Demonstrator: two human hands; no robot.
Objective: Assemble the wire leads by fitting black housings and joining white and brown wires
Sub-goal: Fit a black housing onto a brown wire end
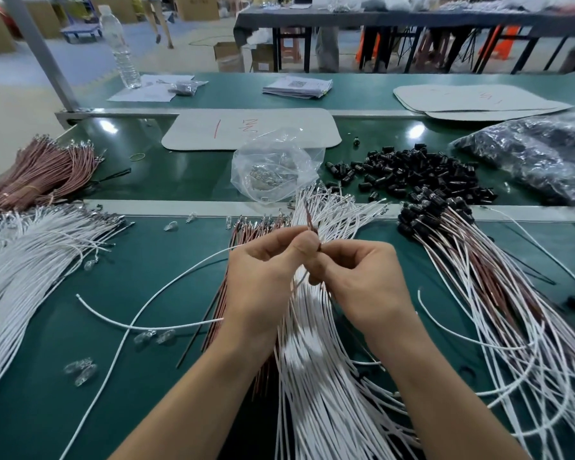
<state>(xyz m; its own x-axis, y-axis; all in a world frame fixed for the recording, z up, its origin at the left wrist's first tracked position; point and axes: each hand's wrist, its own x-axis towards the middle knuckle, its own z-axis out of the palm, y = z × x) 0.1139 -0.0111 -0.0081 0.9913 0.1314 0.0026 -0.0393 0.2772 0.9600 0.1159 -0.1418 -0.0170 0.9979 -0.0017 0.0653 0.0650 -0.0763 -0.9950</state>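
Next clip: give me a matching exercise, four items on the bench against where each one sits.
Things:
1 water bottle
2 brown wire bundle
3 loose black housings
4 clear plastic bag

Places:
A between the brown bundle and the housings
B far left, lying flat
C standing upright at the back left
D right of the bag

Pairs: 1-C, 2-B, 3-D, 4-A

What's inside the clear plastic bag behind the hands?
The clear plastic bag holds a small heap of silvery metal pieces, too small to identify. Its crumpled folds hide whatever lies deeper.
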